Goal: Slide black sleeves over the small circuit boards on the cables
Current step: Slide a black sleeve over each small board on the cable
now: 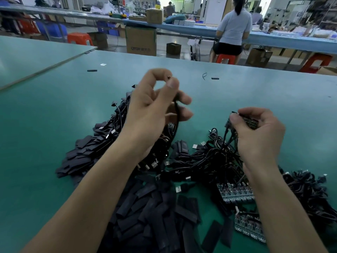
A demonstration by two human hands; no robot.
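Observation:
My left hand (156, 106) is raised over the table and pinches the end of a black cable (176, 114) between thumb and forefinger; the cable hangs down into the pile. To the right, my right hand (259, 132) grips a small circuit board (249, 122) whose wires trail down into a tangle of black cables (206, 159). Loose black sleeves (155, 216) lie heaped near me at the centre. Bare circuit boards (235, 193) lie lower right. A heap of sleeved cables (98, 143) stretches away on the left.
The green table (54, 110) has stray sleeves far out, one on the left (92, 70) and one on the right (215, 78). More cables lie at the right edge (310, 190). A person (233, 30) sits with their back turned at a far bench, among cardboard boxes and red stools.

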